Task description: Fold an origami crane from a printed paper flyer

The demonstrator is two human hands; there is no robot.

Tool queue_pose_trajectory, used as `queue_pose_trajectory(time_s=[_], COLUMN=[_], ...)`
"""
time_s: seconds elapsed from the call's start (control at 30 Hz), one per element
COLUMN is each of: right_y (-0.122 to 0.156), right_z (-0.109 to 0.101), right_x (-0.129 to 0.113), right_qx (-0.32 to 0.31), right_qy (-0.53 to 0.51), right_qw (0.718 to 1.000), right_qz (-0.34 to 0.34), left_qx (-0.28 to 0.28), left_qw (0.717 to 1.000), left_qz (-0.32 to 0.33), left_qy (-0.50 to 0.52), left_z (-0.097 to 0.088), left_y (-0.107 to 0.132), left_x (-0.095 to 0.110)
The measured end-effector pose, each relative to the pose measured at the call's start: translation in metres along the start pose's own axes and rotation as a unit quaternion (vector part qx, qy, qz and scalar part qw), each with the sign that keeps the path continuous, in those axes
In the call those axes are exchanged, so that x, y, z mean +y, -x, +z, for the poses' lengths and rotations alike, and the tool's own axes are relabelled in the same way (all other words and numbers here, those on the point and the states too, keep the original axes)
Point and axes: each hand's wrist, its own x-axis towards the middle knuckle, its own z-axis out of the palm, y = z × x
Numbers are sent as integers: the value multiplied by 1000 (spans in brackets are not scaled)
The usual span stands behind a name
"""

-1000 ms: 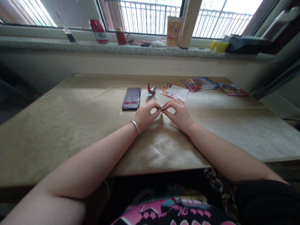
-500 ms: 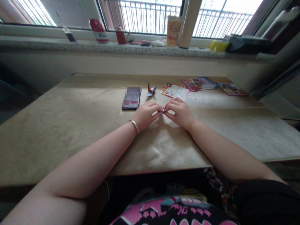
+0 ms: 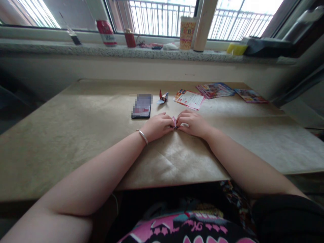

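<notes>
A small folded piece of paper (image 3: 174, 122), pinkish with darker parts, is pinched between my two hands just above the tabletop. My left hand (image 3: 159, 127), with a silver bangle at its wrist, grips the paper's left side with closed fingers. From the right, my right hand (image 3: 190, 123) pinches the other side between thumb and fingers. Most of the paper is hidden by the fingertips, so its exact shape does not show. Beyond the hands stands a folded paper crane (image 3: 163, 98) with a dark red point.
A phone (image 3: 142, 106) lies left of the crane. Printed sheets (image 3: 189, 99) and colourful card stacks (image 3: 215, 90) lie at the back right of the table (image 3: 76, 135). On the windowsill stand a red can (image 3: 106, 32), a patterned cup (image 3: 187, 33) and a yellow item (image 3: 237, 49).
Both hands have come slightly nearer to me, still holding the paper. More of its pink part now shows upright between the fingertips.
</notes>
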Motion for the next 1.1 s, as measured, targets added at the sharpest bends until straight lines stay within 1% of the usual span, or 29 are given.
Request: queue_pose_trajectory(time_s=[0.17,0.27,0.47,0.73,0.83,0.93,1.03,1.1], right_y=[1,1,3,-2,-2,0,1,2], right_z=[-3,-3,0,11,15,18,19,21], right_x=[0,1,1,0,2,5,6,7], right_qx=[-30,-30,-20,21,29,33,49,62], right_qy=[-12,-20,-35,-68,-80,-84,-55,-24], right_qw=[999,999,999,992,992,993,990,985], right_qz=[20,24,36,102,92,80,119,159], left_qx=[-9,-12,-4,-15,-14,-4,10,25], left_qw=[1000,1000,999,996,996,997,996,994], left_qz=[-8,-23,-38,-81,-89,-82,-84,-109], left_qy=[7,16,24,32,4,-2,6,-6], left_z=[0,0,5,4,5,8,11,11], left_y=[0,0,-1,-4,-6,-7,-7,-6], left_x=[1,2,0,-3,-4,-6,-6,-4])
